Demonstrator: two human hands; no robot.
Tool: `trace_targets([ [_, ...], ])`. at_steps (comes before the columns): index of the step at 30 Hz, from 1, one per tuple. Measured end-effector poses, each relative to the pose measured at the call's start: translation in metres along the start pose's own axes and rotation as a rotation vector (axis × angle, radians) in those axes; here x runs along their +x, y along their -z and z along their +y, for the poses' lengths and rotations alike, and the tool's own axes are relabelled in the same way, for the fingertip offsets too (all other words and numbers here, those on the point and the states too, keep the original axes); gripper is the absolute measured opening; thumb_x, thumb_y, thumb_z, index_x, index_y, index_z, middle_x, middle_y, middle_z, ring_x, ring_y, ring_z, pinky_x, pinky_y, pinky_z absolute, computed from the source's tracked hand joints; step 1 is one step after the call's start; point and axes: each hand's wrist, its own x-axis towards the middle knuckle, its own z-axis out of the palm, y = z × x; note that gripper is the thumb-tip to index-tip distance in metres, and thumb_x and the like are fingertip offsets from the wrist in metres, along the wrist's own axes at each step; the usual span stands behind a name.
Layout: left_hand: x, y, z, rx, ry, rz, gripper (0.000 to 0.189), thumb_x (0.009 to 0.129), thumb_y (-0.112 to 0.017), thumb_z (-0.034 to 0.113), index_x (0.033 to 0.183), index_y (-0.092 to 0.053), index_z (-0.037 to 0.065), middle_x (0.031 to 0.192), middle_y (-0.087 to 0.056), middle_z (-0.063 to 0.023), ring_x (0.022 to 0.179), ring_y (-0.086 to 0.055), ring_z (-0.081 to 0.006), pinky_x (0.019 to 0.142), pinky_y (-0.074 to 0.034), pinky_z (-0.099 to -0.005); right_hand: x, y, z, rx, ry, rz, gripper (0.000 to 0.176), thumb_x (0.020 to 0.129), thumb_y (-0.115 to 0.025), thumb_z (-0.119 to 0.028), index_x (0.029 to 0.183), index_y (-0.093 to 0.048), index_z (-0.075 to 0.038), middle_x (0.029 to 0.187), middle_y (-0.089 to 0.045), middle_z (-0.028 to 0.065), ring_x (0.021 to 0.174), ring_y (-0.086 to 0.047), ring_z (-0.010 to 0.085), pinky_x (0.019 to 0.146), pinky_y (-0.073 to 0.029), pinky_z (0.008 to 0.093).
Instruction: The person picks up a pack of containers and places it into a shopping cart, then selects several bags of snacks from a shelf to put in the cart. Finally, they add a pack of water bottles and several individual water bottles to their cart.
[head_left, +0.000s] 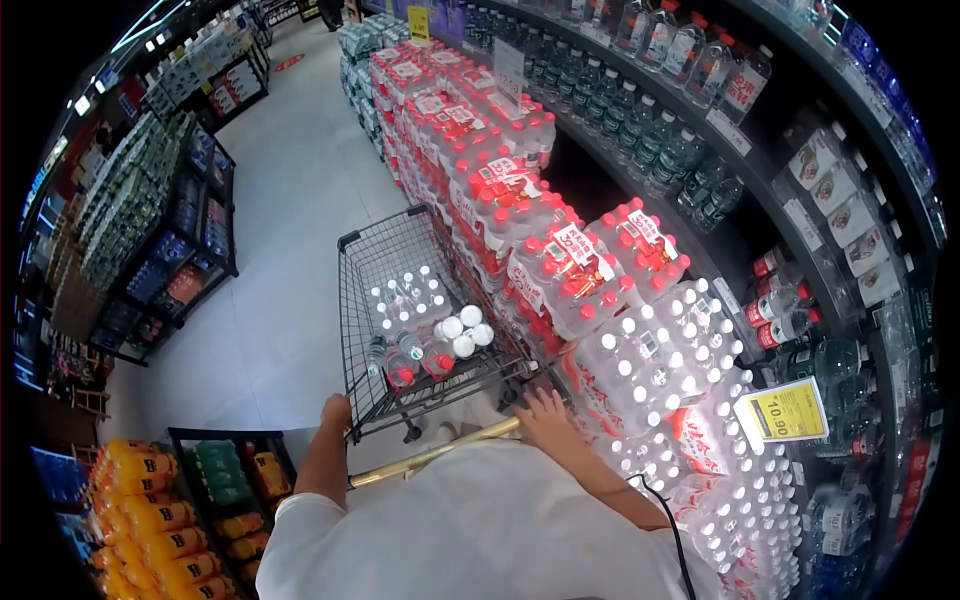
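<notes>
A wire shopping cart (355,300) stands in front of me, its yellow handle bar (430,452) close to my body. My left hand (336,412) is closed on the cart's rear left corner. My right hand (545,412) is open, its fingers spread, just past the handle's right end and beside the stacked water packs. Inside the cart lie a pack of white-capped bottles (408,300), a cluster of white-lidded containers (464,330) and large clear bottles with red on their ends (420,365).
Shrink-wrapped packs of red-capped bottles (575,260) line the cart's right side, with white-capped packs (650,350) nearer me. Behind them run bottle shelves (740,135) and a yellow price sign (783,410). Orange drink bottles (150,520) stand at lower left. Pale floor (285,250) stretches ahead.
</notes>
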Motion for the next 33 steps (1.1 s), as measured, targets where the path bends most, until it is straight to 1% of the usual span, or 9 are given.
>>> trace_targets([
  [2,-0.008,0.000,0.005,0.007,0.038,0.018,0.049,0.102,-0.045,0.038,0.088,-0.064,-0.005,0.074,-0.069,-0.0222,0.057,-0.070,-0.0341,0.051,-0.058,-0.0430,-0.003,-0.014,0.016,0.003,0.052,-0.019,0.074,0.064,-0.086,-0.027,0.131,-0.057,-0.017,0.138,-0.050,0.0125,0.137,-0.038,0.0384,0.117,-0.023,0.0558],
  [3,-0.010,-0.002,0.007,-0.001,0.070,0.017,0.048,0.102,-0.043,0.036,0.090,-0.064,-0.005,0.075,-0.068,-0.0219,0.057,-0.069,-0.0345,0.050,-0.057,-0.0432,-0.004,-0.010,0.021,0.054,0.065,-0.045,0.063,0.070,-0.080,-0.020,0.129,-0.057,-0.018,0.133,-0.053,0.0101,0.136,-0.040,0.0348,0.116,-0.024,0.0541],
  [6,-0.020,-0.008,0.009,-0.001,0.022,0.055,0.046,0.102,-0.042,0.035,0.092,-0.064,-0.005,0.076,-0.068,-0.0224,0.055,-0.068,-0.0351,0.049,-0.057,-0.0434,-0.005,-0.029,0.045,0.002,0.158,-0.036,0.063,0.075,-0.076,-0.023,0.134,-0.053,-0.023,0.135,-0.053,0.0068,0.136,-0.041,0.0325,0.115,-0.026,0.0540],
  [7,-0.023,-0.011,0.012,-0.045,0.063,0.057,0.045,0.101,-0.043,0.035,0.095,-0.066,-0.004,0.080,-0.069,-0.0224,0.059,-0.069,-0.0355,0.053,-0.057,-0.0448,-0.005,-0.034,0.051,0.048,0.151,-0.022,0.053,0.081,-0.069,-0.020,0.132,-0.055,-0.024,0.131,-0.054,0.0053,0.135,-0.043,0.0308,0.114,-0.026,0.0548],
  [10,-0.023,-0.022,0.015,-0.012,0.083,0.081,0.043,0.100,-0.045,0.035,0.099,-0.067,-0.002,0.086,-0.070,-0.0217,0.064,-0.071,-0.0355,0.061,-0.058,-0.0454,-0.002,-0.045,0.065,-0.038,0.182,0.039,0.044,0.084,-0.064,-0.021,0.127,-0.059,-0.025,0.130,-0.055,0.0026,0.134,-0.044,0.0287,0.114,-0.026,0.0559],
  [11,0.003,-0.033,-0.003,0.109,0.037,0.143,0.041,0.098,-0.046,0.034,0.102,-0.068,-0.001,0.094,-0.072,-0.0205,0.077,-0.072,-0.0361,0.072,-0.057,-0.0453,-0.002,-0.043,0.066,-0.044,0.189,0.051,0.041,0.085,-0.063,-0.022,0.126,-0.060,-0.025,0.129,-0.055,0.0019,0.134,-0.044,0.0280,0.113,-0.026,0.0565],
  [14,-0.060,-0.013,0.046,0.061,0.177,0.103,0.039,0.098,-0.047,0.034,0.105,-0.069,0.002,0.104,-0.072,-0.0192,0.092,-0.071,-0.0361,0.082,-0.055,-0.0448,0.000,-0.035,0.069,-0.070,0.215,0.075,0.036,0.086,-0.061,-0.026,0.122,-0.061,-0.026,0.128,-0.056,0.0003,0.133,-0.045,0.0262,0.113,-0.026,0.0577],
  [17,-0.041,-0.021,0.035,0.367,0.063,0.264,0.038,0.098,-0.048,0.034,0.107,-0.071,0.005,0.110,-0.071,-0.0179,0.105,-0.067,-0.0358,0.088,-0.053,-0.0448,0.004,-0.044,0.067,-0.079,0.238,0.097,0.034,0.088,-0.058,-0.032,0.121,-0.062,-0.027,0.129,-0.055,-0.0001,0.133,-0.045,0.0253,0.111,-0.027,0.0597],
  [33,0.097,0.068,0.031,0.291,0.062,0.157,0.035,0.098,-0.051,0.032,0.107,-0.069,0.004,0.111,-0.070,-0.0193,0.104,-0.067,-0.0373,0.087,-0.054,-0.0457,0.115,-0.061,0.028,-0.121,0.264,0.211,0.045,0.083,-0.061,-0.031,0.128,-0.059,-0.024,0.132,-0.054,0.0086,0.128,-0.048,0.0285,0.104,-0.034,0.0587],
])
